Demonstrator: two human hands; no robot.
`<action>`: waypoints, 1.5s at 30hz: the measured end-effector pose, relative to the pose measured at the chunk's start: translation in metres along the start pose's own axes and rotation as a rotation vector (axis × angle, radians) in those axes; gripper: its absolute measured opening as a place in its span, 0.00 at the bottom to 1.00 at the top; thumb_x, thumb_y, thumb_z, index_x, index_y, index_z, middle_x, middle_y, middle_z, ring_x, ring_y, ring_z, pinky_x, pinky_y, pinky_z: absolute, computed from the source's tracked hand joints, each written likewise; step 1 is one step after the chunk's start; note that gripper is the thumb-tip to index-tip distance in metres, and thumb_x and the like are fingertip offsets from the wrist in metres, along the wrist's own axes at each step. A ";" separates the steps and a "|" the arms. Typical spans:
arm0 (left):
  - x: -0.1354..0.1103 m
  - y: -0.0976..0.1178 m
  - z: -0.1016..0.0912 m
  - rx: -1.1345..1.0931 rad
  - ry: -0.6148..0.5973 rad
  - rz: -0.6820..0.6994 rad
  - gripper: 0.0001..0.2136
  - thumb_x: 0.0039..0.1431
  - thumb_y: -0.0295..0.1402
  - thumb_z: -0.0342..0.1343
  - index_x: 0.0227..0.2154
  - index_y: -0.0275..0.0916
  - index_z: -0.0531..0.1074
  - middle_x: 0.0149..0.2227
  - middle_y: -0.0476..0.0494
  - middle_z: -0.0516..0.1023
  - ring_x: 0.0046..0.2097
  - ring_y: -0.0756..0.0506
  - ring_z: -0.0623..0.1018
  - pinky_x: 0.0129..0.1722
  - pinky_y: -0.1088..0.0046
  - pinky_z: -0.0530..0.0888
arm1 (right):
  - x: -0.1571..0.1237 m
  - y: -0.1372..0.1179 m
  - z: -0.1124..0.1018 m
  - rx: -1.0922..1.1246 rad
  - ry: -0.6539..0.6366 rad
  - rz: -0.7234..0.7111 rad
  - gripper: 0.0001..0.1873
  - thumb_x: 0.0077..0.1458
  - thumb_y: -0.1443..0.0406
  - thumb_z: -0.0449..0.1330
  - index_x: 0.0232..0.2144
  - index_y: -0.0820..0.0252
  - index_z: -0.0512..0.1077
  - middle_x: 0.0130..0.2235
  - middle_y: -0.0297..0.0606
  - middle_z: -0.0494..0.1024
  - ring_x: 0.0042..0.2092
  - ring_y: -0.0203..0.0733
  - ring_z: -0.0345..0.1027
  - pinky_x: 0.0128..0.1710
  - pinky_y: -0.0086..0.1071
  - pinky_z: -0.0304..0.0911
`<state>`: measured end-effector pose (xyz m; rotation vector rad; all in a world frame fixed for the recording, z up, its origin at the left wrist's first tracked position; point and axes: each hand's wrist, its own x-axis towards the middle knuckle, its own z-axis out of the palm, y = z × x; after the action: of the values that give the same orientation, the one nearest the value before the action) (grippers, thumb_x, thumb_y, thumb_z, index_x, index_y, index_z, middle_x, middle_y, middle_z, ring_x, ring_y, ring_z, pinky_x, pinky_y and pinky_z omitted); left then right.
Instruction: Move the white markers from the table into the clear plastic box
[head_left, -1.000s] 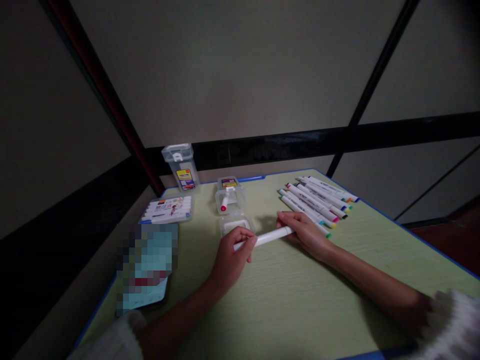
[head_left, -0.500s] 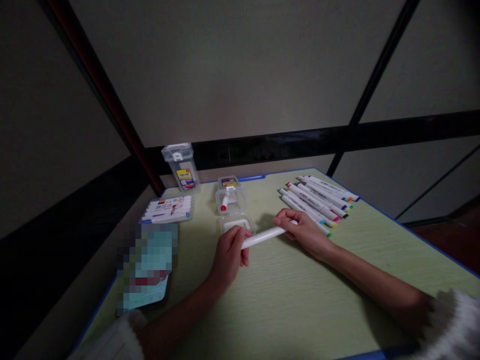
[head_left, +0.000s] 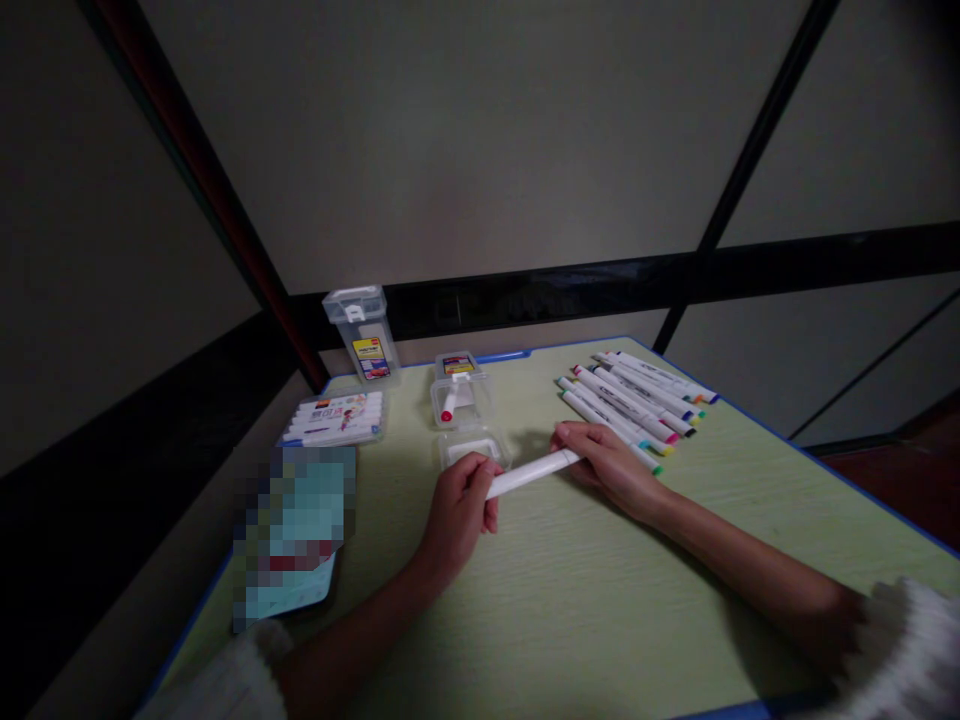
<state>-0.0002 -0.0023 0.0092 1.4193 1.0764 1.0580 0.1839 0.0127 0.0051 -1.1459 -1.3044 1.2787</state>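
Lowest and closest, reaching in from both sides: fluffy white cuffs (head_left: pixel 911 640), and beneath them a pale yellow-green tabletop (head_left: pixel 592 600), faintly streaked like wood grain, trimmed in blue along the edges. Up to the middle: left hand (head_left: pixel 457 510) and right hand (head_left: pixel 611 465) set apart, both clamped on one white marker (head_left: pixel 531 473), left around the nearer end, right around the farther, thin seam showing just beside the right fingers. Held aslant, that marker, over the middle of the tabletop. Over by the left edge: a teal item (head_left: pixel 311 520), blurred into squares, impossible to name, with a reddish streak across.

Just beyond the left hand, partly behind it: the clear lid (head_left: pixel 474 446) of an open case (head_left: pixel 459 385) lying flat, and inside, a red-ended marker (head_left: pixel 448 405). Further left, a flat clear pack (head_left: pixel 337 418) of white markers, bold characters and a small cartoon figure on the front, too blurred to read for certain. Across to the right, loose markers (head_left: pixel 630 400) in a slanting spread, ends in green, yellow, pink, black, blue and orange, dark print along the barrels, illegible.

Far left, upright: a lidded clear case (head_left: pixel 365 335), yellow-and-blue label (head_left: pixel 371 358) with a red corner, lettering too small to make out. Behind everything, dim grey wall panels (head_left: pixel 487 150), crossed by a glossy black band (head_left: pixel 570 300); down right, dark reddish floor (head_left: pixel 900 490).
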 end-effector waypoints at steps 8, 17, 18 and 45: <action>0.001 0.000 0.000 0.020 -0.005 -0.008 0.12 0.49 0.41 0.46 0.21 0.37 0.64 0.10 0.57 0.60 0.12 0.55 0.61 0.13 0.80 0.59 | 0.000 -0.001 0.000 -0.023 -0.009 -0.035 0.16 0.49 0.56 0.57 0.19 0.62 0.67 0.12 0.24 0.54 0.15 0.26 0.41 0.15 0.27 0.33; 0.001 -0.001 0.000 0.049 -0.036 -0.029 0.11 0.50 0.39 0.46 0.21 0.37 0.64 0.11 0.57 0.59 0.13 0.54 0.61 0.14 0.80 0.59 | -0.003 -0.003 0.000 -0.005 -0.004 -0.037 0.13 0.48 0.59 0.58 0.20 0.61 0.66 0.13 0.24 0.57 0.15 0.27 0.44 0.15 0.26 0.35; 0.001 -0.001 0.001 0.059 -0.043 -0.029 0.10 0.50 0.38 0.46 0.21 0.37 0.63 0.11 0.57 0.59 0.14 0.54 0.61 0.15 0.80 0.59 | -0.003 -0.004 0.000 -0.006 -0.007 -0.033 0.12 0.47 0.59 0.58 0.20 0.61 0.66 0.13 0.24 0.57 0.15 0.27 0.44 0.15 0.26 0.36; -0.005 -0.002 0.003 0.127 -0.134 0.023 0.10 0.54 0.37 0.46 0.23 0.37 0.64 0.14 0.57 0.59 0.17 0.54 0.62 0.18 0.80 0.60 | -0.004 -0.007 0.002 -0.049 -0.017 -0.027 0.11 0.46 0.59 0.58 0.21 0.61 0.66 0.14 0.25 0.57 0.16 0.28 0.46 0.16 0.27 0.37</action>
<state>0.0016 -0.0081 0.0070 1.5849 1.0467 0.9099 0.1822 0.0082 0.0120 -1.1496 -1.3660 1.2453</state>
